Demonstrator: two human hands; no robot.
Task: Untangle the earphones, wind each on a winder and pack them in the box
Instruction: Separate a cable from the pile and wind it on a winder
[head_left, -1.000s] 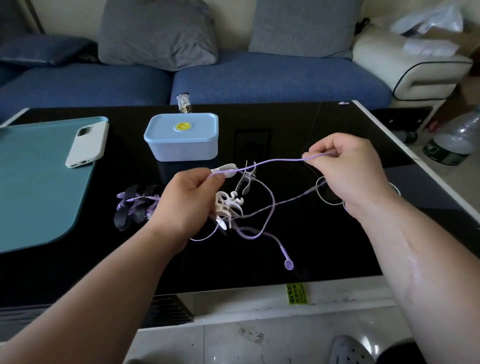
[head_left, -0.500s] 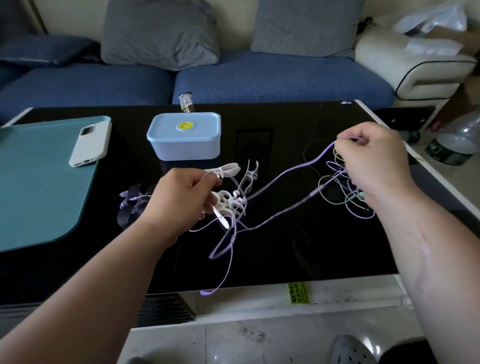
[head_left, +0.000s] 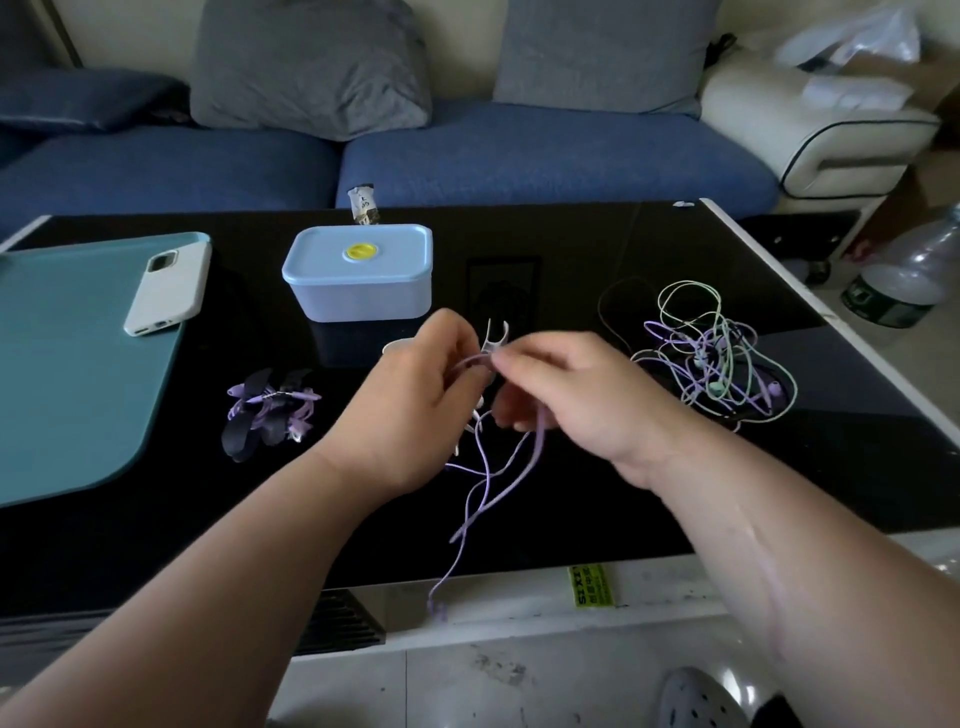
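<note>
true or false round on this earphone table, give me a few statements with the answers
1. The blue box has its lid on. True.
2. The right hand holds the green and purple tangle. False: the tangle lies on the table, apart from that hand.
3. The white phone lies on the bare table. False: it rests on the teal mat.
4. The left hand holds a white winder while the right hand pinches the purple cable beside it. True.

blue sofa (head_left: 519, 150) behind black table (head_left: 571, 249)
</note>
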